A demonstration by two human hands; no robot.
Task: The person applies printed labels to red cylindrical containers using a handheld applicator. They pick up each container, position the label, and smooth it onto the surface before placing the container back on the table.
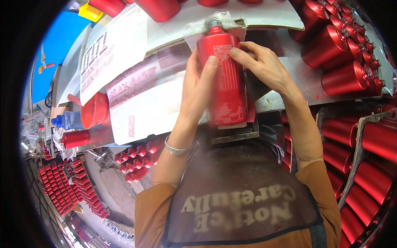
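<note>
A matte red bottle (221, 74) lies in front of me with its neck pointing away. Its upper face carries pale printed lines, with a pale drawing near its base. The neck rests against a pad wrapped in white cloth (234, 25). Along the bottle's left side my left hand (196, 84) is closed, its thumb pressed on the face. My right hand (266, 64) grips the upper right side, thumb tip on the print and fingers bent; part of those fingers is hidden. Under the bottle's base shows the edge of a dark stand (235, 137).
Printed white sheets (113, 53) cover the bench to the left. A red scoop-like container (94, 110) and a blue-capped clear bottle (68, 120) stand by the left edge. Red bottles crowd the bench at right (345, 78), racks at lower right (372, 177), and the floor at left (62, 186).
</note>
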